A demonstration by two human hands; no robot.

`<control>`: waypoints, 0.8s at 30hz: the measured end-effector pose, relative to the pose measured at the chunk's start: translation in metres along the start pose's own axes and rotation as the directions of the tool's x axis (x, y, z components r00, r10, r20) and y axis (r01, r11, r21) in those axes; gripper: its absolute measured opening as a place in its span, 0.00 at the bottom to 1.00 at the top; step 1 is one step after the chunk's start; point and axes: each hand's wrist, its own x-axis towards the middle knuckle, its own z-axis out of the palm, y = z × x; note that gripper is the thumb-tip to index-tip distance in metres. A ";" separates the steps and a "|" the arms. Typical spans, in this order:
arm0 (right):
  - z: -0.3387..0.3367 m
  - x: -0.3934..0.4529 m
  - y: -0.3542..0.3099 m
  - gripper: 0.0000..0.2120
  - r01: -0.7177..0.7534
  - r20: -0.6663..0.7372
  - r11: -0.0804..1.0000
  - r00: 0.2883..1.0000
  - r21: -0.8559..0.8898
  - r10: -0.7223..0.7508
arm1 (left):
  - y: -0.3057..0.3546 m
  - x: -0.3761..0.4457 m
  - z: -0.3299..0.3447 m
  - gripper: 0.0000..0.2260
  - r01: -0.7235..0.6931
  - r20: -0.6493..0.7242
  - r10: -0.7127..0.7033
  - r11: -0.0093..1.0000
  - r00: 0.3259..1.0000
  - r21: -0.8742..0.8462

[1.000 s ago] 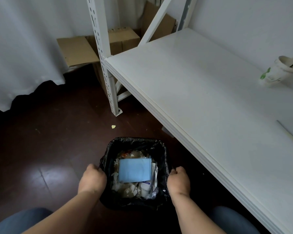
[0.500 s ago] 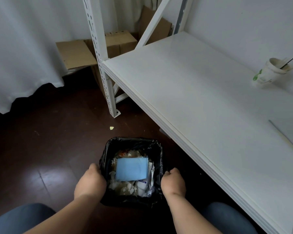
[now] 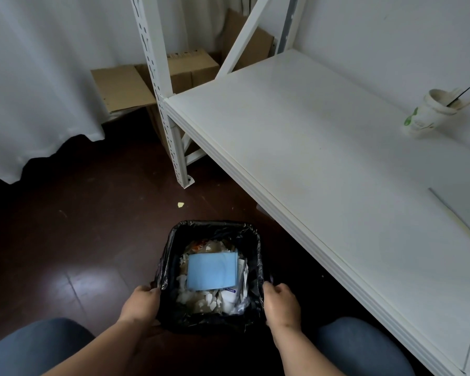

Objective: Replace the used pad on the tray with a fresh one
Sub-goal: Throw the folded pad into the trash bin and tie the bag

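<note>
My left hand (image 3: 141, 302) and right hand (image 3: 281, 303) grip the bin (image 3: 212, 318) by its sides; the blue pad (image 3: 211, 271) lies inside it.

Bin (image 3: 171, 267) with black liner now lower in view, nearer person's knees than 1.0 s ago. Left hand (image 3: 141, 302) and right hand (image 3: 281, 302), both gripping bin sides, shifted with it. Blue pad (image 3: 212, 271) on rubbish moved along with bin. Paper cup (image 3: 429, 115) on shelf (image 3: 310, 158) now further in from right edge of view.
</note>
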 end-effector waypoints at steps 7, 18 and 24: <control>-0.003 -0.004 0.014 0.07 0.037 -0.020 0.999 0.999 -0.027 -0.037 | -0.014 -0.001 -0.001 0.05 0.031 -0.065 -0.028 0.998 0.997 0.053; -0.006 -0.008 0.009 0.08 -0.008 0.036 0.988 0.999 -0.151 0.013 | 0.034 -0.043 -0.007 0.09 0.115 0.134 -0.163 0.943 0.977 0.311; -0.007 -0.015 -0.010 0.05 -0.053 0.147 0.997 0.988 0.051 0.045 | 0.078 -0.060 0.016 0.06 0.077 0.168 -0.075 0.997 0.983 -0.005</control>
